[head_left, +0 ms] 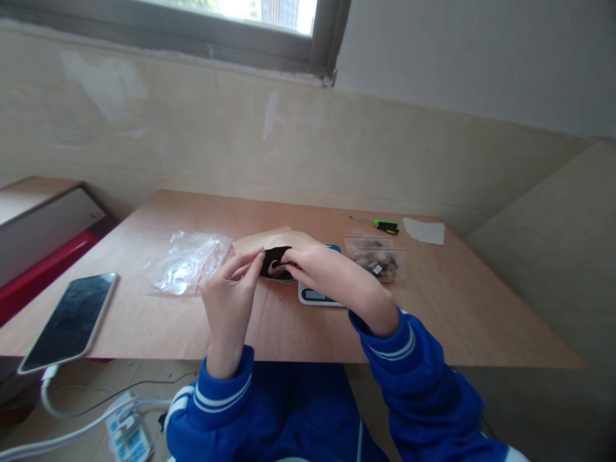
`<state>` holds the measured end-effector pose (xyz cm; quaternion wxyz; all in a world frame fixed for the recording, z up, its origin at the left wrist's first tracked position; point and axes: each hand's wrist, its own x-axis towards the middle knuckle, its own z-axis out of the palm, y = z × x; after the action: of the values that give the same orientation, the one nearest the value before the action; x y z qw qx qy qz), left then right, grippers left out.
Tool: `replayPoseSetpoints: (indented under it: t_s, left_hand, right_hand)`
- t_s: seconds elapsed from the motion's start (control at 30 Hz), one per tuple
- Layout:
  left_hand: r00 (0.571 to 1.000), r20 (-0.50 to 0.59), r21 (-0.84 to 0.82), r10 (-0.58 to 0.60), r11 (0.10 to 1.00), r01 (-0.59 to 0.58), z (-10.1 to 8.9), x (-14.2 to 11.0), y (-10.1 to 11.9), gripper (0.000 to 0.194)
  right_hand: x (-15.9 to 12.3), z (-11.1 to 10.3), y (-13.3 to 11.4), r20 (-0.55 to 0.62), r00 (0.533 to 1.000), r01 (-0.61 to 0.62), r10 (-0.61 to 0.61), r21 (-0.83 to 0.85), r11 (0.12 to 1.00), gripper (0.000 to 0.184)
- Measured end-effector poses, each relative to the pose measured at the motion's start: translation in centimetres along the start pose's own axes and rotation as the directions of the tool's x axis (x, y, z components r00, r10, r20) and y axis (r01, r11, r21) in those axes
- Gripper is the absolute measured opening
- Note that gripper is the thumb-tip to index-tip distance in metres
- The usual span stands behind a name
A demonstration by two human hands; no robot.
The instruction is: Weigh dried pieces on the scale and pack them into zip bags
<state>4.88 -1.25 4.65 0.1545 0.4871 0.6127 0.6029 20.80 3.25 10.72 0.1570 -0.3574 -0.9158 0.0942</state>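
Both hands are raised over the plywood table (423,301), meeting at a small dark pouch (275,263) with a pale curled piece showing at its mouth. My left hand (230,289) pinches the pouch's left edge with its fingertips. My right hand (325,271) presses its fingers over the pouch from the right. Beneath the pouch lies a tan paper sheet or envelope (274,239). A white digital scale (317,296) sits under my right wrist, partly hidden. To the right stands a clear zip bag of brown dried pieces (378,260).
An empty clear zip bag (187,262) lies left of my hands, and a phone (70,323) lies at the table's left edge. A green-handled screwdriver (380,226) and white paper (423,230) lie at the back. A power strip (128,436) sits on the floor below.
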Motion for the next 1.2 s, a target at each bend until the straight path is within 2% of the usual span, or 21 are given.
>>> replayPoseSetpoints:
  t_s: [0.07,0.13,0.23,0.33,0.47,0.57,0.7,0.87,1.03,1.2]
  left_hand:
    - [1.000,-0.014,-0.014,-0.004,1.000,0.004,-0.2,0.4,0.0,0.014]
    - [0.999,-0.037,-0.044,-0.011,0.999,0.009,-0.3,0.9,0.1,0.016]
    - [0.996,-0.088,-0.037,-0.025,0.999,0.022,-0.3,1.9,0.2,0.020]
    - [0.990,-0.138,0.064,0.002,0.998,0.007,0.0,3.3,0.1,0.023]
    - [0.990,-0.137,0.095,0.024,0.995,-0.011,0.8,5.6,-0.3,0.022]
    - [0.996,-0.094,0.064,0.008,0.998,-0.002,1.3,7.0,-0.5,0.021]
    - [0.991,-0.137,0.141,0.004,0.990,0.015,1.8,8.2,-0.5,0.017]
    - [0.985,-0.169,0.254,-0.023,0.965,0.066,2.0,9.7,-0.2,0.021]
    - [0.965,-0.252,0.278,-0.072,0.950,0.143,1.6,10.9,-0.1,0.024]
    - [0.980,-0.197,0.278,0.004,0.959,0.053,2.5,11.4,-0.2,0.027]
  right_hand:
    - [-1.5,-2.6,0.4,-0.021,1.000,-0.011,0.014,0.102,0.995,0.020]
    - [-2.8,-4.5,1.8,-0.074,0.993,-0.073,0.093,0.228,0.971,0.021]
    - [-4.0,-5.2,5.1,-0.134,0.956,-0.194,0.261,0.380,0.904,0.026]
    - [-3.9,-3.2,8.8,-0.191,0.911,-0.254,0.366,0.440,0.861,0.027]
    - [-1.9,1.1,12.3,-0.131,0.863,-0.444,0.488,0.262,0.857,0.023]
    - [-0.2,3.7,13.8,-0.076,0.836,-0.524,0.543,0.184,0.832,0.026]
    - [1.3,5.8,14.7,-0.002,0.820,-0.572,0.573,0.067,0.818,0.029]
    - [2.1,7.2,14.4,0.009,0.810,-0.582,0.586,-0.097,0.807,0.028]
    - [1.5,7.3,14.0,-0.024,0.829,-0.557,0.559,-0.128,0.820,0.031]
    - [0.3,6.2,13.8,-0.065,0.837,-0.546,0.543,-0.067,0.835,0.034]
